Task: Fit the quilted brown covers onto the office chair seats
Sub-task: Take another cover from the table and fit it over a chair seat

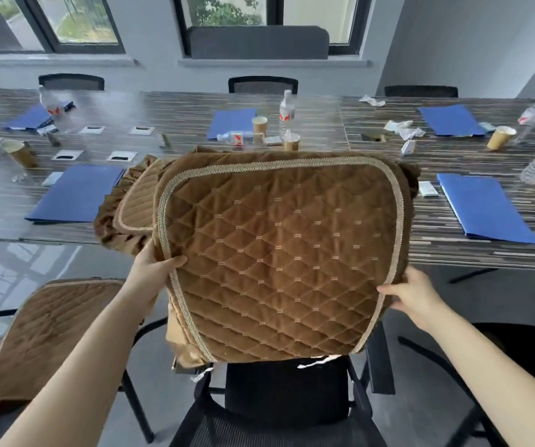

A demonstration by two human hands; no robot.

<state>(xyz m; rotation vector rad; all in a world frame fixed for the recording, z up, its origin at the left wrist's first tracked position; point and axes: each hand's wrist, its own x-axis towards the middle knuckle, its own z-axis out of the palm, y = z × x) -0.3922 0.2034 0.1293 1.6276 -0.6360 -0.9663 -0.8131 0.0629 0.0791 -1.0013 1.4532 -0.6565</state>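
I hold a quilted brown cover (279,253) with pale braid trim up in the air, above a black mesh office chair (285,401). My left hand (153,269) grips its left edge, thumb on top. My right hand (411,295) holds its right edge, fingers behind the fabric. A second brown cover (130,204) lies bunched on the table edge behind it. On the left, another chair wears a fitted brown cover (50,333).
A long striped meeting table (453,250) runs across, carrying blue folders (76,198), water bottles (287,111) and paper cups (500,137). Black chairs stand along its far side. Another dark chair (524,350) is at my right.
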